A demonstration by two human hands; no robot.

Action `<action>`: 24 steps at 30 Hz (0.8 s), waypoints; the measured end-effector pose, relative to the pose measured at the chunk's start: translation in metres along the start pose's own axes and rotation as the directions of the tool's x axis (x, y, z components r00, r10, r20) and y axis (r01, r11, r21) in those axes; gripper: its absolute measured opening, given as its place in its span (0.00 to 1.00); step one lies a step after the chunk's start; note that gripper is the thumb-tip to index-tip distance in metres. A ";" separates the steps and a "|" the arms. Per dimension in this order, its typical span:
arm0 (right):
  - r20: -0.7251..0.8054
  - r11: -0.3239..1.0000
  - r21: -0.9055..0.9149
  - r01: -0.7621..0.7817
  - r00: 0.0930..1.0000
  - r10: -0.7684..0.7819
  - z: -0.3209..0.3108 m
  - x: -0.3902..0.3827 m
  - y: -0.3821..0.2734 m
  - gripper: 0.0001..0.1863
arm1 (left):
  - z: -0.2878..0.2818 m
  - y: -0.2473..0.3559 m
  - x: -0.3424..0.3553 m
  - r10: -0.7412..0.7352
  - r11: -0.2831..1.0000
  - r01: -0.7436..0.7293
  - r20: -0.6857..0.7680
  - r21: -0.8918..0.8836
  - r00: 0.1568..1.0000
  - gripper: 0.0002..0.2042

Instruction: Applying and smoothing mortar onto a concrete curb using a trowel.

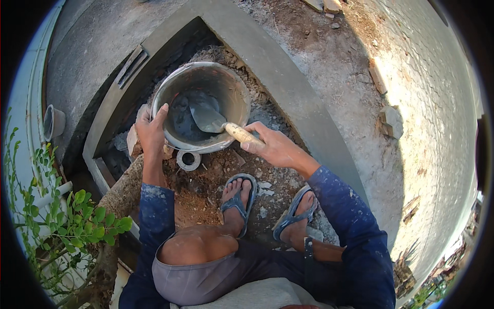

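Observation:
A large bucket (231, 92), smeared with grey mix, sits tilted slightly among rubble inside a cement-rendered kerb. My left hand (152, 129) grips its left rim, thumb over the edge. In my right hand (267, 147) is the wooden handle of a trowel (206, 118), whose blade rests inside the bucket in wet grey slurry. A small ring-shaped piece (189, 167) lies just below the bucket, and a broken block (133, 147) is beside my left hand.
The rendered kerb (278, 77) surrounds the pit. A leafy tree (87, 221) grows at the lower left. A small pail (55, 121), a narrow metal piece (131, 64) and loose stones (391, 121) lie outside the kerb. My sandalled feet (236, 201) stand in the dirt.

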State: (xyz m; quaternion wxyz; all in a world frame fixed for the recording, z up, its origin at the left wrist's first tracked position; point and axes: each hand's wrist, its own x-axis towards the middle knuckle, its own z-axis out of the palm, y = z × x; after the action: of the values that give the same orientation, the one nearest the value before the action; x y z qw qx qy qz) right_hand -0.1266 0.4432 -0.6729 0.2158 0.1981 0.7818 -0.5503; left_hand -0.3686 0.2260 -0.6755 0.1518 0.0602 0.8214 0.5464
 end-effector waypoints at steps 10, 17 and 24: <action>-0.659 0.977 -0.208 -0.033 0.743 -0.116 0.003 0.032 0.100 0.38 | -0.037 -0.012 0.004 -0.012 1.000 0.011 0.035 0.020 0.999 0.16; -0.886 0.855 -0.360 -0.372 0.424 -0.189 -0.009 0.083 0.140 0.42 | -0.037 -0.012 0.000 -0.089 0.996 0.087 0.069 0.028 0.994 0.18; -0.235 0.694 -0.688 0.212 0.840 -0.489 -0.003 0.110 0.107 0.46 | -0.040 -0.016 0.002 -0.080 0.996 0.078 0.065 0.038 0.995 0.19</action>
State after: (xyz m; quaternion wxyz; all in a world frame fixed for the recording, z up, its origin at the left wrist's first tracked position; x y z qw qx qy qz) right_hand -0.1592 0.4878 -0.8161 -0.0067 0.0646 0.9709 -0.2303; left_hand -0.3822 0.1852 -0.6764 0.1995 0.0484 0.8273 0.5229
